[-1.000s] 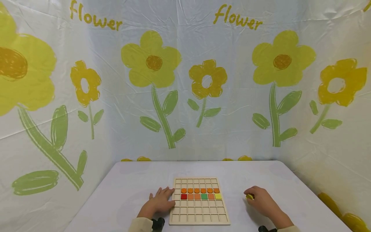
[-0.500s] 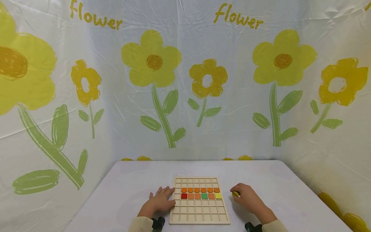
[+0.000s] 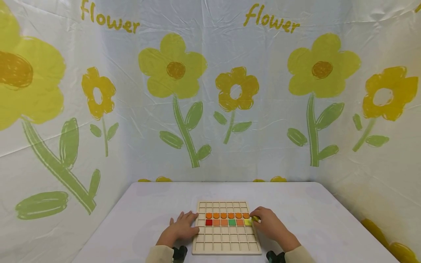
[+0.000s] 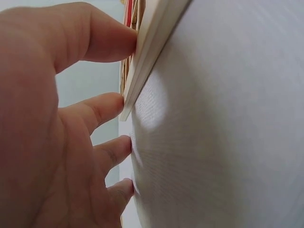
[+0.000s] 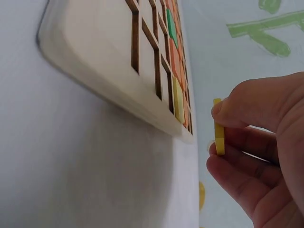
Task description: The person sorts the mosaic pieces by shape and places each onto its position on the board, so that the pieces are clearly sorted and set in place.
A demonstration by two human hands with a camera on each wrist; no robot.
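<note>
A pale wooden grid board [image 3: 227, 253] lies on the table, with a row of orange round pieces [image 3: 223, 216] above a row of coloured square tiles [image 3: 232, 222]. My left hand [image 3: 180, 227] is at its left side; in the left wrist view the thumb and index fingertip touch the board's edge, while other fingertips rest on the table. Over the right edge, my right hand [image 3: 271, 224] pinches a thin yellow piece [image 5: 219, 135] between thumb and fingers, held above the board beside the yellow square tile [image 3: 248, 222]. The piece's full outline is partly hidden by the fingers.
The white tabletop [image 3: 131, 219] surrounds the board. Behind it and along both sides hangs a cloth [image 3: 210, 157] printed with yellow flowers. Dark wrist-worn devices [image 3: 179, 254] show near both sleeves.
My right hand has moved left with the yellow piece, from well right of the board to its right edge. The left hand and the board have stayed in place.
</note>
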